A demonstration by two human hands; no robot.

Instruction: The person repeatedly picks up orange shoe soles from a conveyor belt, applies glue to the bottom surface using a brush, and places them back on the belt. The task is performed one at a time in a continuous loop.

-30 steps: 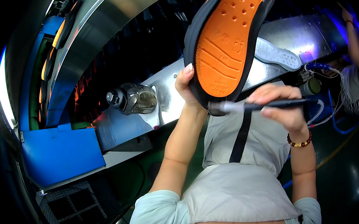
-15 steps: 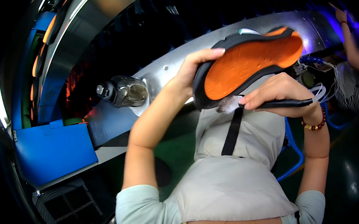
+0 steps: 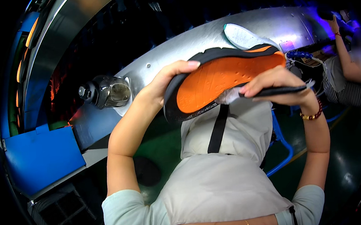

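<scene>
A shoe sole [image 3: 211, 79] with an orange inner face and a black rim is held up over my lap, tilted toward me. My left hand [image 3: 161, 80] grips its heel-side end at the left, thumb on the top edge and fingers hidden beneath. In my right hand [image 3: 277, 82] is a brush [image 3: 281, 91] with a black handle, pinched near the bristles. Its pale bristles [image 3: 231, 95] touch the near edge of the sole, and the rim left of them looks shiny. A clear tube shows at the handle's rear end.
Beyond the sole, a white sole [image 3: 242, 36] lies on the curved metal bench [image 3: 176, 50]. A dark-lidded bottle [image 3: 114, 92] stands on the bench at left, near a blue panel [image 3: 45, 157]. Another person [image 3: 346, 65] is at the far right, near blue tubing [image 3: 300, 55].
The whole view has shifted. The sole has turned flatter and moved left and lower; the brush is now further along its near edge, to the right. The white sole is more exposed.
</scene>
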